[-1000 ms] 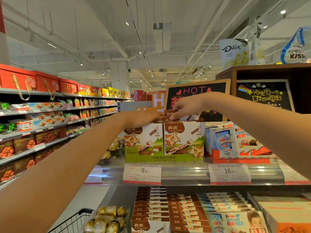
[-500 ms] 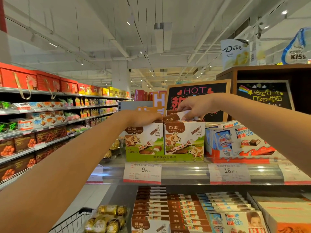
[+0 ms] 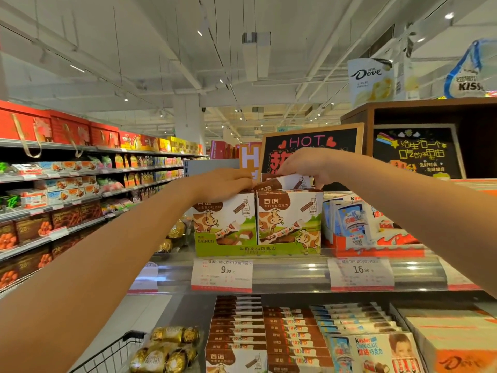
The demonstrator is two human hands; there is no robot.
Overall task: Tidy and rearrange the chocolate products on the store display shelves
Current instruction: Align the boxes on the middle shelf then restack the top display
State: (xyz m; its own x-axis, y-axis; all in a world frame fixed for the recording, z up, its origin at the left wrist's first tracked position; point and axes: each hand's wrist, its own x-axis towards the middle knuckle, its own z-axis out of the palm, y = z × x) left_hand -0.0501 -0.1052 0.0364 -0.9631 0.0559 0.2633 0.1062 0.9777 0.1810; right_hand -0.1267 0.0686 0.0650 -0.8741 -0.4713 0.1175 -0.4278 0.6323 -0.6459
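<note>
- Our right hand (image 3: 306, 165) pinches a tilted chocolate pack (image 3: 286, 183) just above the right cow-print box (image 3: 289, 219).
- Our left hand (image 3: 223, 184) rests on top of the left cow-print box (image 3: 224, 224), fingers fairly straight (tips hidden).
- Both boxes stand touching on the upper shelf (image 3: 290, 273), beside the Kinder tray (image 3: 376, 243).

You see a black chalkboard "HOT" sign (image 3: 312, 146) behind the shelf; a wire shopping cart (image 3: 113, 354) sits lower left; two price tags (image 3: 222, 274) on the rail.
</note>
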